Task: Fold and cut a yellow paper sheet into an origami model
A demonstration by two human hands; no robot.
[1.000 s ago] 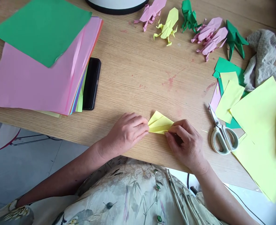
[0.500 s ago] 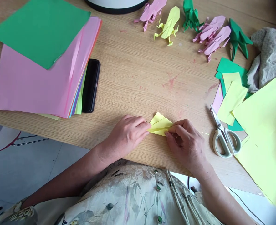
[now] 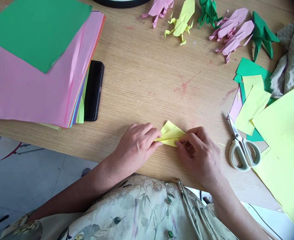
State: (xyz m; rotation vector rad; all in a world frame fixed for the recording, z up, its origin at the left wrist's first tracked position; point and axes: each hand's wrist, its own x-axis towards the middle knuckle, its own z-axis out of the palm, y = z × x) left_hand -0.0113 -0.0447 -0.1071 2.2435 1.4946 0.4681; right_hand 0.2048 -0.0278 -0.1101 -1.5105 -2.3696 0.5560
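Note:
A small folded yellow paper (image 3: pixel 170 135) lies on the wooden table (image 3: pixel 147 80) near its front edge. My left hand (image 3: pixel 137 145) pinches the paper's left tip with curled fingers. My right hand (image 3: pixel 199 153) grips its right end, thumb and fingers pressed together on the fold. The paper's right part is hidden under my right fingers.
A stack of coloured sheets (image 3: pixel 37 76) with a green sheet (image 3: pixel 37 30) on top lies far left, a black phone (image 3: pixel 93 90) beside it. Scissors (image 3: pixel 242 148) and yellow sheets (image 3: pixel 284 140) lie right. Folded paper frogs (image 3: pixel 212 23) line the back, with a grey cloth (image 3: pixel 290 60).
My hands have stayed on the yellow paper, the left fingers closing slightly more over its tip. The view has shifted a little, so things appear slightly moved.

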